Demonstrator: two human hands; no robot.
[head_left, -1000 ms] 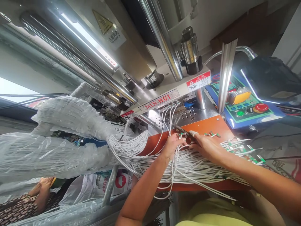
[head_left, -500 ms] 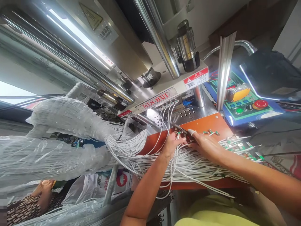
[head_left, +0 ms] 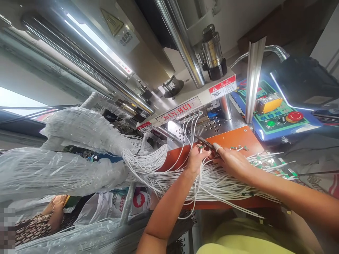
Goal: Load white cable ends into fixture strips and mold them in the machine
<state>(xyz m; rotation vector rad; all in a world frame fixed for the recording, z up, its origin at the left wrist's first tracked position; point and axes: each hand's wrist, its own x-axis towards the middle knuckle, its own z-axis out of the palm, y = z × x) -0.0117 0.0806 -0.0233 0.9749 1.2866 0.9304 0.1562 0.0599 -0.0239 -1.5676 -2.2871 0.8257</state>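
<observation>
Pinched in my left hand [head_left: 196, 158] are white cables [head_left: 198, 178], with a small green circuit-board end [head_left: 200, 147] showing at the fingertips. My right hand [head_left: 229, 160], with a pale wrap on one finger, closes around a dark slender metal tool [head_left: 204, 141] that points toward the press. The tool's exact kind is unclear, and its near end is hidden by my fingers. Both hands are close together above a thick spread of white cables [head_left: 219, 183] lying over the orange board [head_left: 176, 158]. Other cable ends sit in the press mold [head_left: 202, 120].
The press [head_left: 182, 107] rises directly behind my hands. To the right is a control panel [head_left: 283, 121] with a red stop button [head_left: 295, 117]. Plastic-wrapped cable bundles [head_left: 79, 132] fill the left. Another person's hands [head_left: 58, 201] show at lower left.
The whole view has shifted slightly, moving the scene a little to the right on the left side. My hands keep their holds on the cables and the tool, with only slight movement.
</observation>
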